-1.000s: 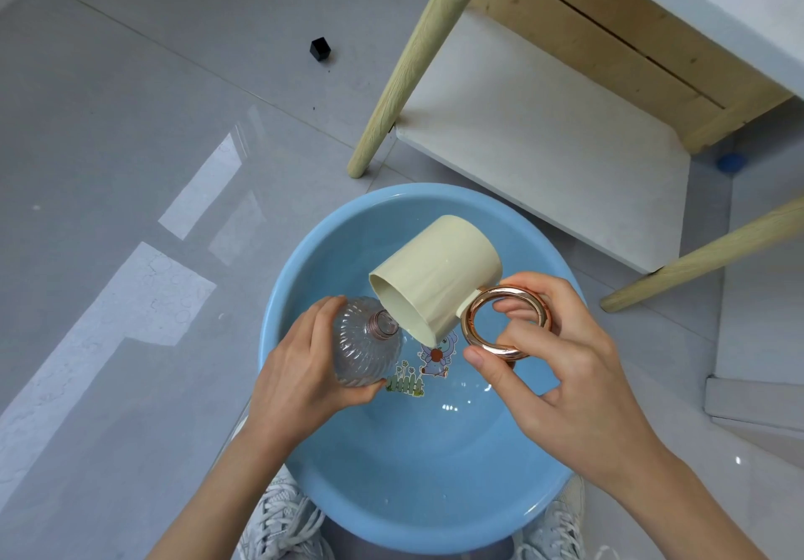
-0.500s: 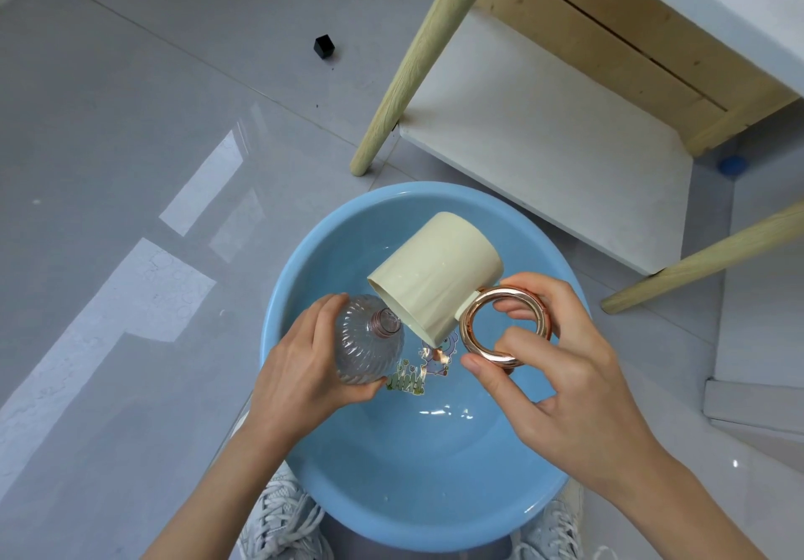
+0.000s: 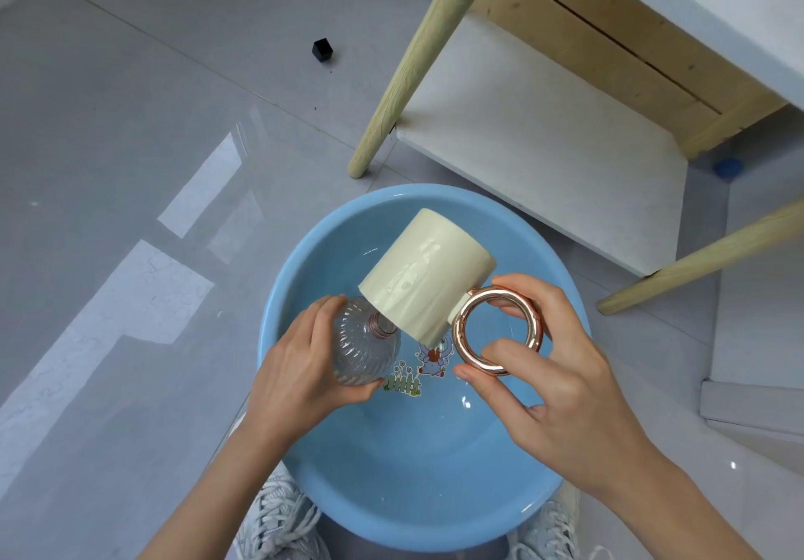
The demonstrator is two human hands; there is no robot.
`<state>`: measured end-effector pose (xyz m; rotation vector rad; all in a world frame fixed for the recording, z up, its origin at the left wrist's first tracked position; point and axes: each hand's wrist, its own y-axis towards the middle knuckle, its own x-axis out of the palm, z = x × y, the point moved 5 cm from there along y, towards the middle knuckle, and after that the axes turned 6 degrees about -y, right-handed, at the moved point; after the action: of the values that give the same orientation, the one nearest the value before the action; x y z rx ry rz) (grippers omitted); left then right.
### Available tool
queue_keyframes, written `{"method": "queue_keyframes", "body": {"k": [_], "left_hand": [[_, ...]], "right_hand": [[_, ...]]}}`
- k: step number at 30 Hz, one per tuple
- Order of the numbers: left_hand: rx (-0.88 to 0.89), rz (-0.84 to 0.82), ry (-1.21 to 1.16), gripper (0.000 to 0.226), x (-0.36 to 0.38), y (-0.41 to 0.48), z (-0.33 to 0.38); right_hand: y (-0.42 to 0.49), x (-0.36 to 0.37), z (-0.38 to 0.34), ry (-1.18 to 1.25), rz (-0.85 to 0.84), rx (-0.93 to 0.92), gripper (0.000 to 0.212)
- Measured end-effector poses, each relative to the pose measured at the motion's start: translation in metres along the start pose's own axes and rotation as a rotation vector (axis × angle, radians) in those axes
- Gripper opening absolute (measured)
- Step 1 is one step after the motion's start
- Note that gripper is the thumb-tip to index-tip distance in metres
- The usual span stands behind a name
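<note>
So both hands are over a blue basin (image 3: pixel 413 477) sitting on the grey floor, with a bit of water pooled in the bottom. The left hand (image 3: pixel 304 372) is wrapped around a clear ribbed glass bottle (image 3: pixel 363 353), fingers curled round its far side and thumb on the near side. It holds the bottle tilted over the left half of the basin, neck pointing up and to the right.

The right hand (image 3: pixel 557 381) has a cream mug (image 3: pixel 428 283) by its rose-gold ring handle (image 3: pixel 498 329), pinching the ring with fingers on the far edge and one pressed along the near edge. The mug is tipped well over, mouth facing down and left, and its rim sits right at the bottle's neck and covers the opening. I honestly can't tell whether anything is flowing.

There's a little cartoon print (image 3: pixel 428 359) on the basin floor just below the mug. A wooden table leg (image 3: pixel 413 67) and a white shelf (image 3: pixel 544 146) sit on the far side, with a small black cube (image 3: pixel 323 49) far left. White sneakers (image 3: pixel 278 524) poke out at the near edge.
</note>
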<state>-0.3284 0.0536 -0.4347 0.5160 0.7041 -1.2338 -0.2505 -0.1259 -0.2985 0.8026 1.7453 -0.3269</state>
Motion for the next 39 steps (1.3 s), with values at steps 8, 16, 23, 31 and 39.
{"method": "queue_keyframes", "body": {"k": [8,16,23,31,39], "left_hand": [[0.003,-0.004,0.017,0.098,0.001,0.000,-0.002],[0.013,-0.014,0.015,0.101,0.004,0.001,-0.004],[0.013,-0.024,0.020,0.101,0.006,0.001,-0.002],[-0.002,-0.061,0.074,0.110,0.008,0.001,-0.005],[0.021,-0.058,0.097,0.106,0.010,0.003,-0.004]], "right_hand": [[-0.001,0.000,0.007,-0.019,0.018,-0.013,0.028],[-0.001,0.021,0.052,0.420,0.019,0.552,0.019],[-0.016,0.063,0.104,0.297,-0.101,0.777,0.013],[-0.029,0.097,0.116,0.117,0.011,0.672,0.011],[-0.031,0.120,0.114,-0.036,-0.020,0.489,0.014]]}}
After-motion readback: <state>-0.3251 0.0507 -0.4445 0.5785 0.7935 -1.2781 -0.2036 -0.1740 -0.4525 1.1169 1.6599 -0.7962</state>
